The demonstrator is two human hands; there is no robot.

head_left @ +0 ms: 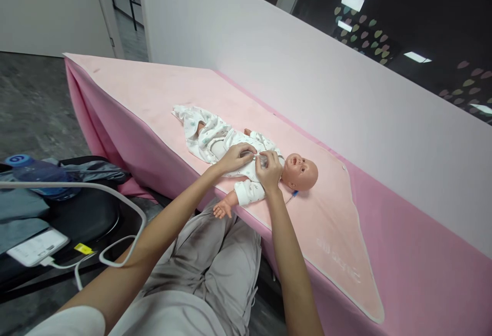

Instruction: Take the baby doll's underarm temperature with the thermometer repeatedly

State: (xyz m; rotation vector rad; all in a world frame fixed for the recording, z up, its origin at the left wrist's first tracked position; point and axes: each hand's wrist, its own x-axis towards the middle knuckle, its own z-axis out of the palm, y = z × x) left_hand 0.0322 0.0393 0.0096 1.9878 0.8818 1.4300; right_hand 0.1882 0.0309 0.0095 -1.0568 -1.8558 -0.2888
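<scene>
A baby doll (302, 172) lies on its back across the pink mat, its bald head to the right and its legs to the left. It wears a white patterned garment (215, 133). Over the doll's chest, my left hand (239, 156) is closed with its fingertips pinching the garment's front. Close beside it on the right, my right hand (269, 168) is also closed on the garment, near the collar. The fingertips of both hands almost meet. One doll arm (226, 205) reaches toward the table's near edge.
The pink mat (334, 238) covers a pink-draped table (407, 254) against a white wall (307, 90). At left, a black chair (92, 213) holds a water bottle (42, 174), a white power bank (38, 246) and clothing. A white cable (126, 197) loops near my left forearm.
</scene>
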